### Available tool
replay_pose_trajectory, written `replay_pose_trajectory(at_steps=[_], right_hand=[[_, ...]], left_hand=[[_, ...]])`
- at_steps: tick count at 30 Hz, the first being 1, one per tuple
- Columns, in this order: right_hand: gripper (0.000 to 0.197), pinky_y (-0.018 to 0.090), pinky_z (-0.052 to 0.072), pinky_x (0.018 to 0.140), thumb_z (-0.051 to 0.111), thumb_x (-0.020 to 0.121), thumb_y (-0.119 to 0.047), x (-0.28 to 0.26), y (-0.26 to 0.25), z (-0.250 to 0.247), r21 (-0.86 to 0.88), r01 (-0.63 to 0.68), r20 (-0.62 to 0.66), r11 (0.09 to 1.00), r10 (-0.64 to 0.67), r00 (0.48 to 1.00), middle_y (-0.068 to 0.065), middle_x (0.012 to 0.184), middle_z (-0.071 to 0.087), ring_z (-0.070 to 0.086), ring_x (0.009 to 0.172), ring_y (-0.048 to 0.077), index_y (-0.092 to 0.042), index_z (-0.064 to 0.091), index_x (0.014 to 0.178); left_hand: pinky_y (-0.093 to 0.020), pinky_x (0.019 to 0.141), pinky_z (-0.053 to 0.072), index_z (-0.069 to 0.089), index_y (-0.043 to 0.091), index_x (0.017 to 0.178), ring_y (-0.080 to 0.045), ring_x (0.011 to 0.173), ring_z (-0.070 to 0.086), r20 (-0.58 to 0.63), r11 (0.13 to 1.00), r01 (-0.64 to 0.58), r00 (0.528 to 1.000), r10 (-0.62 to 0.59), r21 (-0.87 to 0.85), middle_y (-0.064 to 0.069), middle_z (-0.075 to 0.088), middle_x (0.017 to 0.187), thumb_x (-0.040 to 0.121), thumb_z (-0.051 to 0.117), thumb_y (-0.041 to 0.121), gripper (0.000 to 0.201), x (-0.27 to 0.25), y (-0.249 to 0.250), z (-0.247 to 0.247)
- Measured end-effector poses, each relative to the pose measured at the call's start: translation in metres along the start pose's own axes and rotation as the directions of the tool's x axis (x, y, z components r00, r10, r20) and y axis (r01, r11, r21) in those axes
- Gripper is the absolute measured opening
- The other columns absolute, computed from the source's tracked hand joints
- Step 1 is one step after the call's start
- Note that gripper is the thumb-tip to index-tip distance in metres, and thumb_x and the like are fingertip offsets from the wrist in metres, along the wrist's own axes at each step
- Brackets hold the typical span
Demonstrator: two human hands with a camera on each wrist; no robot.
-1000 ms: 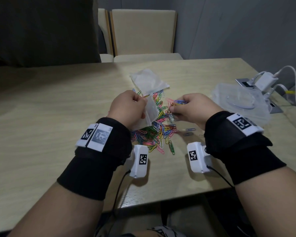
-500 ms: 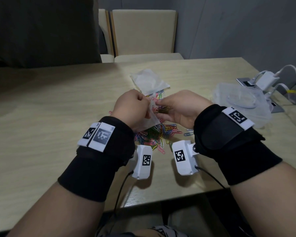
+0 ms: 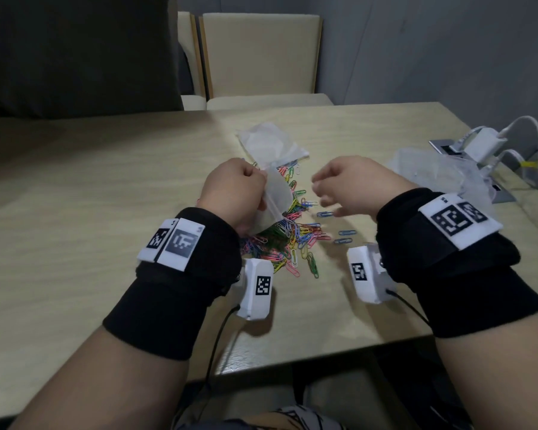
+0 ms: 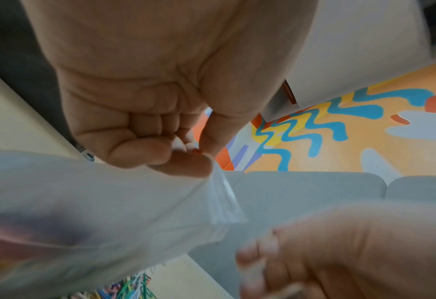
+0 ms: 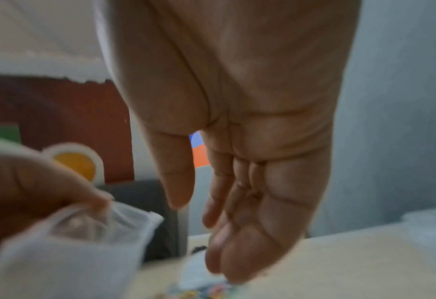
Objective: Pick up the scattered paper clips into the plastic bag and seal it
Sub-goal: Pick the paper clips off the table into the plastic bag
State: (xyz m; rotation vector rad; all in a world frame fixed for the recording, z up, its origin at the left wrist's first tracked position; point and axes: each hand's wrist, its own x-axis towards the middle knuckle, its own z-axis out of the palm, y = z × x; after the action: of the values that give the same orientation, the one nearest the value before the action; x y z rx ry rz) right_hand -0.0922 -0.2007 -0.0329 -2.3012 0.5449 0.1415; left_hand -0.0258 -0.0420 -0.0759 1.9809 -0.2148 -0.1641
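My left hand (image 3: pixel 235 193) pinches the top edge of a small clear plastic bag (image 3: pixel 274 203), which hangs above the pile of coloured paper clips (image 3: pixel 289 240) on the table. In the left wrist view the thumb and curled fingers (image 4: pixel 176 159) nip the bag (image 4: pixel 96 212) at its corner. My right hand (image 3: pixel 348 184) hovers to the right of the bag, apart from it, with relaxed fingers (image 5: pixel 227 232) and nothing in them. A few blue paper clips (image 3: pixel 342 237) lie singly below the right hand.
Another clear bag (image 3: pixel 271 144) lies flat behind the pile. A crumpled larger plastic bag (image 3: pixel 441 172) sits at the right, beside white chargers and cables (image 3: pixel 485 144) at the table's edge. A beige chair (image 3: pixel 261 57) stands behind the wooden table (image 3: pixel 90 197).
My right hand was at the bag's mouth half a second ago; it has drawn away to the right and now holds nothing. The left hand keeps its pinch on the bag.
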Motion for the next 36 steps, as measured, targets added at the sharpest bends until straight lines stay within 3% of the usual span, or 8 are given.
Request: replay_pose_trajectory(at_steps=[3,5,7,10,16,22,30,36], right_hand=[[0.027,0.030,0.054,0.081,0.050,0.093,-0.015,-0.003,0.017,-0.006,-0.603,-0.077,0.043,0.794,0.129,0.991,0.014,0.105,0.069,0.065,0.092,0.028,-0.002,0.067,0.110],[0.017,0.025,0.047,0.066,0.061,0.089,-0.021,-0.010,0.023,-0.004,-0.722,-0.096,0.117,0.686,0.258,0.959,0.007,0.086,0.067,0.061,0.074,0.024,-0.006,0.069,0.094],[0.018,0.020,0.042,0.052,0.072,0.079,-0.026,-0.015,0.028,0.002,-0.751,-0.117,0.147,0.650,0.337,0.930,0.000,0.064,0.061,0.058,0.057,0.017,-0.012,0.064,0.070],[0.020,0.022,0.044,0.054,0.070,0.080,-0.022,-0.011,0.030,0.017,-0.734,-0.082,0.153,0.674,0.282,0.947,0.003,0.064,0.058,0.060,0.066,0.023,-0.011,0.060,0.066],[0.030,0.033,0.054,0.083,0.064,0.089,-0.027,0.008,0.022,0.040,-0.609,0.097,0.222,0.787,0.052,0.974,0.012,0.107,0.070,0.066,0.097,0.027,-0.005,0.067,0.109],[0.092,0.045,0.046,0.100,0.076,0.068,-0.057,0.009,0.015,0.054,-0.503,0.172,0.222,0.847,-0.065,0.973,0.007,0.140,0.037,0.049,0.123,0.031,-0.030,0.033,0.144],[0.029,0.032,0.046,0.079,0.059,0.093,-0.021,0.016,0.009,0.064,-0.658,0.235,0.175,0.716,-0.159,0.972,0.012,0.122,0.048,0.058,0.103,0.030,-0.017,0.057,0.121],[0.014,0.027,0.042,0.068,0.059,0.091,-0.012,0.021,0.014,0.055,-0.676,0.205,0.085,0.708,-0.202,0.976,0.011,0.099,0.069,0.064,0.094,0.028,-0.008,0.069,0.101]], left_hand=[[-0.053,0.084,0.054,0.055,0.020,0.058,-0.035,0.075,0.068,-0.003,1.000,0.005,1.000,-0.005,-0.002,0.010,0.060,0.040,0.094,0.052,0.024,0.036,-0.001,0.001,0.002],[-0.052,0.082,0.054,0.054,0.020,0.057,-0.031,0.068,0.065,-0.002,1.000,0.006,1.000,-0.006,0.000,0.009,0.059,0.039,0.094,0.052,0.023,0.036,0.000,0.001,0.004],[-0.051,0.081,0.054,0.055,0.020,0.056,-0.030,0.066,0.063,0.001,1.000,0.005,1.000,-0.005,-0.006,0.009,0.059,0.039,0.094,0.052,0.023,0.038,-0.001,0.000,0.004],[-0.052,0.080,0.054,0.054,0.019,0.052,-0.031,0.067,0.063,-0.010,1.000,0.008,1.000,-0.009,-0.016,0.009,0.058,0.038,0.093,0.052,0.023,0.041,-0.001,0.000,0.002],[-0.049,0.078,0.054,0.055,0.019,0.056,-0.028,0.063,0.058,-0.041,0.999,0.034,0.999,-0.035,-0.023,0.009,0.057,0.037,0.092,0.053,0.023,0.037,-0.007,0.004,0.000],[-0.060,0.076,0.053,0.052,0.016,0.070,-0.027,0.065,0.047,-0.129,0.999,-0.034,0.991,0.035,0.014,-0.016,0.048,0.067,0.076,0.045,0.037,0.023,-0.011,0.009,-0.008],[-0.061,0.077,0.054,0.053,0.016,0.072,-0.035,0.064,0.047,-0.104,0.998,-0.023,0.994,0.029,0.052,-0.018,0.048,0.069,0.073,0.044,0.040,0.026,-0.011,0.008,-0.011],[-0.060,0.076,0.054,0.056,0.017,0.068,-0.032,0.065,0.052,-0.087,1.000,-0.016,0.996,0.016,-0.010,-0.015,0.053,0.059,0.078,0.049,0.036,0.023,-0.007,0.002,-0.010]])
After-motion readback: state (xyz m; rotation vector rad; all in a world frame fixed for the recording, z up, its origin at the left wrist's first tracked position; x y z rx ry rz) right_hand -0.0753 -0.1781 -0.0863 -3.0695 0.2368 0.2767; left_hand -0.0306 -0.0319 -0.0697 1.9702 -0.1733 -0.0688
